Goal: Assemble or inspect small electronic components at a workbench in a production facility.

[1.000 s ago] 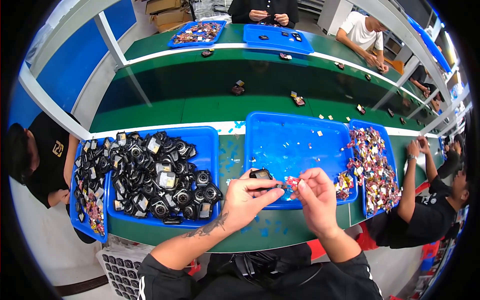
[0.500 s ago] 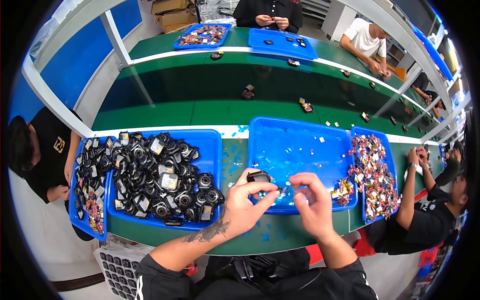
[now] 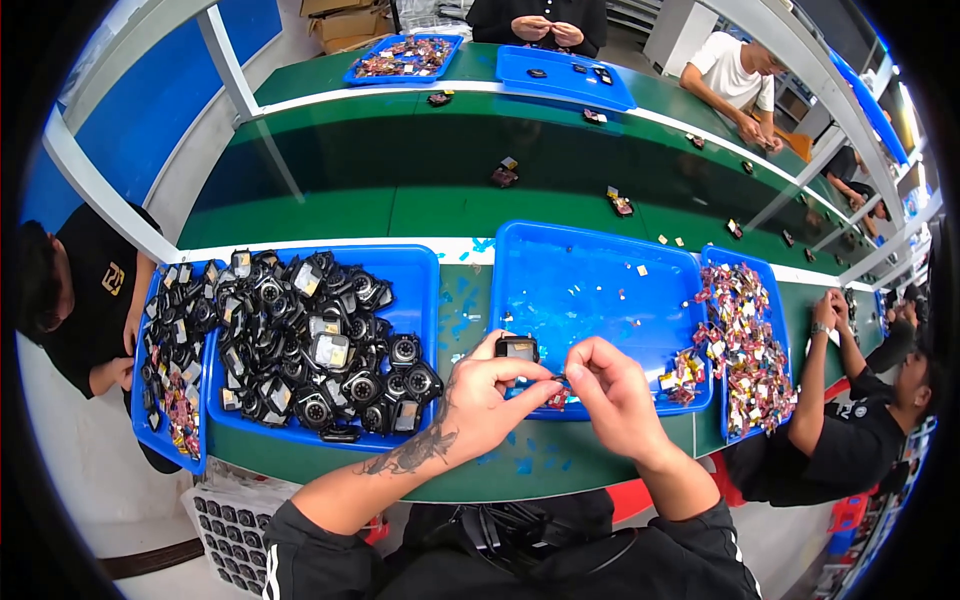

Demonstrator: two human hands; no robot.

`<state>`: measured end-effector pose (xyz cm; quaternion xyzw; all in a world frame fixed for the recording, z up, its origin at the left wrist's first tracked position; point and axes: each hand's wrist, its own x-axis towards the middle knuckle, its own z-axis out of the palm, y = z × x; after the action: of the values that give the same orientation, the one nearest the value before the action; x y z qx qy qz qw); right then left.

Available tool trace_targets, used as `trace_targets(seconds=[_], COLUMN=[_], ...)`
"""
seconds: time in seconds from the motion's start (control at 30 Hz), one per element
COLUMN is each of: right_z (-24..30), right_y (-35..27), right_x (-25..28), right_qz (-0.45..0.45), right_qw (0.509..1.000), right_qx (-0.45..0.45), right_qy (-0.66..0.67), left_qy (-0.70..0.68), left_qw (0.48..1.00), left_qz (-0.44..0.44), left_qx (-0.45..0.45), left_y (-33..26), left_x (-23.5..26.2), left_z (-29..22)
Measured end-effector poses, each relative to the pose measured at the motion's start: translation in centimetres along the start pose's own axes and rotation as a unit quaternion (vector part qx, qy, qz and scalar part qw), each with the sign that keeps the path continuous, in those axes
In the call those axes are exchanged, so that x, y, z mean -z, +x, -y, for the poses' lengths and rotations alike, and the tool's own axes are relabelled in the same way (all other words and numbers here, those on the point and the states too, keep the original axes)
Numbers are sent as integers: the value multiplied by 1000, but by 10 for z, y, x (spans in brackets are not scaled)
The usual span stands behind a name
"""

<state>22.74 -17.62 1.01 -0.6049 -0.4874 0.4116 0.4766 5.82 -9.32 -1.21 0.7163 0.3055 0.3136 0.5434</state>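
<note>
My left hand (image 3: pixel 480 395) holds a small black square part (image 3: pixel 517 349) over the near edge of the middle blue tray (image 3: pixel 600 290). My right hand (image 3: pixel 610 385) pinches a small red piece (image 3: pixel 557 398) against that part, fingertips touching the left hand's. Left of the hands a blue tray (image 3: pixel 415 270) is heaped with several black round and square parts (image 3: pixel 300 340). To the right, small red and yellow pieces (image 3: pixel 745 340) fill another blue tray and spill into the middle tray's corner (image 3: pixel 683 372).
A green conveyor belt (image 3: pixel 400 170) runs behind the trays with a few parts riding on it. A person in black (image 3: pixel 80 290) sits at my left, another (image 3: pixel 860 420) at my right. More people and blue trays (image 3: pixel 565 75) line the far side.
Both hands have drifted slightly toward me and to the right, and stay together on the black part. My right fingers have closed in nearer the left hand.
</note>
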Motion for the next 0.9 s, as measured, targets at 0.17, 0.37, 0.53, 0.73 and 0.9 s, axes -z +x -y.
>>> trace_targets(seconds=[0.17, 0.37, 0.53, 0.73, 0.9], right_z=[0, -20, -10, -2, 13], right_y=[10, 30, 12, 12, 10], right_x=[11, 17, 9, -5, 0], right_qz=[138, 4, -20, -109, -145], right_qw=[970, 997, 984, 976, 974], right_qx=[-101, -55, 72, 175, 132], right_qy=[172, -57, -160, -76, -111], left_qy=[59, 152, -72, -71, -238], left_qw=[990, 970, 996, 995, 971], left_qz=[-17, -42, -36, 49, -7], left_qx=[-128, -186, 30, 48, 21], left_y=[-1, 0, 4, 7, 12], left_x=[2, -4, -4, 3, 4], left_z=[-3, -2, 9, 0, 3])
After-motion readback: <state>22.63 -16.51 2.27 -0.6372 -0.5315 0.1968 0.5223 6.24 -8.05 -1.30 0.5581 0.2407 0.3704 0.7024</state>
